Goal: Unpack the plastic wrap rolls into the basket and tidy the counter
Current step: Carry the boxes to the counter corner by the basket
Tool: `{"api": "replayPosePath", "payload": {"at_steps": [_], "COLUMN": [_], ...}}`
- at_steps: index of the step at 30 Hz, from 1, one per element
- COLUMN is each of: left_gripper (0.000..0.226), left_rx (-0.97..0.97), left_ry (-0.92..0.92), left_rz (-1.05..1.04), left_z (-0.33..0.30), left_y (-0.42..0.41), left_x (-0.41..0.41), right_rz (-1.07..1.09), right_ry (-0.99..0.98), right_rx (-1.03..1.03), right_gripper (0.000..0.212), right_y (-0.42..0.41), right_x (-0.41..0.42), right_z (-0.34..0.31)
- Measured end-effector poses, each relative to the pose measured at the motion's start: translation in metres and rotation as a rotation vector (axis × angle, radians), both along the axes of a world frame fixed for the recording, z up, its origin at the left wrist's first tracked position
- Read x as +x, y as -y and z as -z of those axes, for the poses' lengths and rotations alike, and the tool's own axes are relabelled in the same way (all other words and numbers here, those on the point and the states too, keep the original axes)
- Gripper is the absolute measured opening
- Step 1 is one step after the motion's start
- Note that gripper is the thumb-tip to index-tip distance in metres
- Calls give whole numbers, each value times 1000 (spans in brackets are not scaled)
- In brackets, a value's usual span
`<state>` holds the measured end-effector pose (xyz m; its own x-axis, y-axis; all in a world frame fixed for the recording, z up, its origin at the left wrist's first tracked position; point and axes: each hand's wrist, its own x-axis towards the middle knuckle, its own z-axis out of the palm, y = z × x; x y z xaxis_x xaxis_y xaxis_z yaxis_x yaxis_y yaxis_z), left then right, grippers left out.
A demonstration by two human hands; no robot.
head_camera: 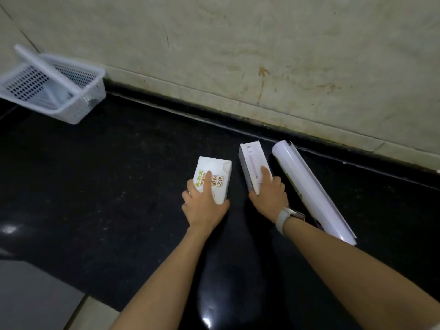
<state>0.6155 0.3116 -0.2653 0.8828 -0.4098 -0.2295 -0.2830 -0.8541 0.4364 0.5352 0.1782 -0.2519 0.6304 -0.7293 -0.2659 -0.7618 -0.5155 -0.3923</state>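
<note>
Both hands down on the black counter (119, 186), each on a box. Left hand (204, 206) wrapped around the near end of the squat white box (214, 177) with green and brown print, index finger laid over the top. Right hand (267, 194), watch on the wrist, gripping the near end of the slim purple-and-white box (253, 165). Just beside that, toward the back edge on the right: a long loose tube (312, 189), looks like curled white sheet or a roll, can't say which.

White mesh basket (71, 91) way off at the back left corner, well apart from everything here, with a long white roll (42, 65) already leaning out of it, maybe more underneath.

Looks like the tidy-up phase, or about to open these two. Can't tell if the boxes are empty. Next move probably needs lifting both clear, then a long carry left if rolls remain inside.
</note>
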Motion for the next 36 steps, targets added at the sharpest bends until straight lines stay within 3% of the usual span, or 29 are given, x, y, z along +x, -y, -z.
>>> {"api": "replayPosePath", "payload": {"at_steps": [5,10,18,24,31,36], "left_gripper": [87,84,80,80,83,84], "left_rx": [-253,-411,-441,-419,-415,-424], "left_ry": [-155,-112,-21,22,99,115], "left_rz": [-146,-415,-937,-1207,-1248,-1224], "left_z": [-12,-25,-42,-35,-32,-38], "left_y": [-29,-112,-274,-385,-511,-571], "left_x": [2,-33,-120,-167,-153,-103], "right_rz": [33,-86,-518,-740,-884,-813], "right_ry": [295,453,397,334,209,221], "right_rx": [113,263,480,589,639,713], "right_gripper": [63,56,53,51,50,48], "right_y": [-13,-69,-205,-313,-441,-510], "right_x": [-15,-41,-32,-23,22,58], "right_z": [-13,-22,-32,-29,-21,-31]}}
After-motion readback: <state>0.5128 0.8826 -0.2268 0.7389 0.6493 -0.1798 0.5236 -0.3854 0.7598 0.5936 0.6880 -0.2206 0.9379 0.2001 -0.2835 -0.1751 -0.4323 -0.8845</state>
